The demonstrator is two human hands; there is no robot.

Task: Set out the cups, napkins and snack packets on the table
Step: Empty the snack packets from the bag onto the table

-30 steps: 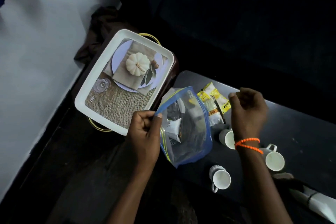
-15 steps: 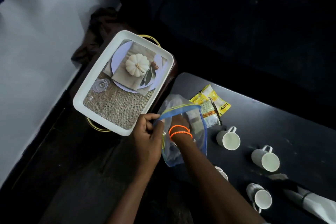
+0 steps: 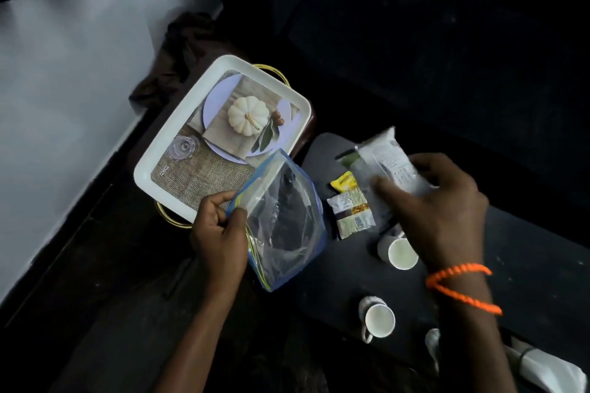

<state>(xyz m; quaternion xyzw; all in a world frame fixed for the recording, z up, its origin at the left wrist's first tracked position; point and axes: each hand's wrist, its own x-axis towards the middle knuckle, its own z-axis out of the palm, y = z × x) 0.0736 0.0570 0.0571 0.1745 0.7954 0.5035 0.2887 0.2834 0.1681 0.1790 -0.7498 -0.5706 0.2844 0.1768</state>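
Since half a second ago the right hand (image 3: 443,214) has come out of the zip bag (image 3: 284,223) and is now carrying a pale snack packet (image 3: 388,166) over the far left part of the dark table (image 3: 526,252). Its fingers (image 3: 388,191) are clenching the packet from below, label side up; the packet is blurring with motion.

The left hand (image 3: 220,233) is pinching the bag's blue rim, keeping the mouth spread open toward the right, likely so the other hand can be reaching in again. The bag is looking nearly empty, though its contents are hard to tell.

Two packets (image 3: 351,204) are already lying on the table beneath the raised one, just beside the bag. One white cup (image 3: 400,250) is standing near them, partly under the right hand; another cup (image 3: 378,319) is sitting nearer. Rolled white napkins (image 3: 542,364) are lying at the near right corner. The printed tray (image 3: 223,140) is resting off to the left, untouched.

Judgement: packet about to be laid alongside the others.
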